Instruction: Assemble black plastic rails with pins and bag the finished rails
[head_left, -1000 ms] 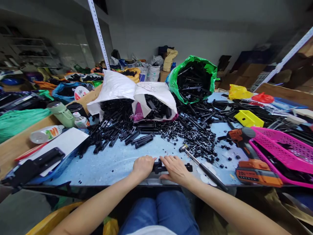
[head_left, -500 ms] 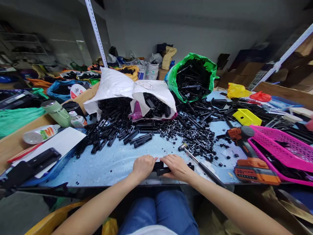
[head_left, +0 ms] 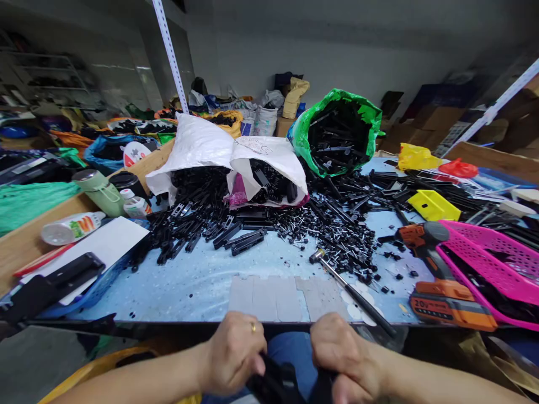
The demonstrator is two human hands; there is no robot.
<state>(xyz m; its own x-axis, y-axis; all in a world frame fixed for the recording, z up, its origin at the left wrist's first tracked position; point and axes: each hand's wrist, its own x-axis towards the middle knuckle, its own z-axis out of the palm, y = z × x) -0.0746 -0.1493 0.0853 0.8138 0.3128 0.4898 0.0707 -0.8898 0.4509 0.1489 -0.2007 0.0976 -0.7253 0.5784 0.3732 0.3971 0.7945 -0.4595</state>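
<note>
Both of my hands are low in the view, over my lap, in front of the table's near edge. My left hand (head_left: 236, 353) is closed around a black plastic part (head_left: 283, 384). My right hand (head_left: 344, 356) is clenched on the other side of the same black part, or of a piece right beside it; blur hides which. Grey tape-like patches (head_left: 273, 297) show on the blue tabletop beyond my hands. A small hammer (head_left: 353, 294) with a black grip lies to the right of them, its head toward the pile of small black pieces with metal pins (head_left: 341, 241).
An orange cordless drill (head_left: 442, 280) and a pink basket (head_left: 484, 247) stand on the right. White sacks (head_left: 202, 143) and a green bag (head_left: 307, 140) spill black parts at the back. A green flask (head_left: 99, 193), bottles and a blue tray (head_left: 90, 294) stand on the left.
My hands have drawn back from the tabletop with the black part, down over my lap and closer to me. The grey patches are now uncovered. The hammer has not visibly moved on the table.
</note>
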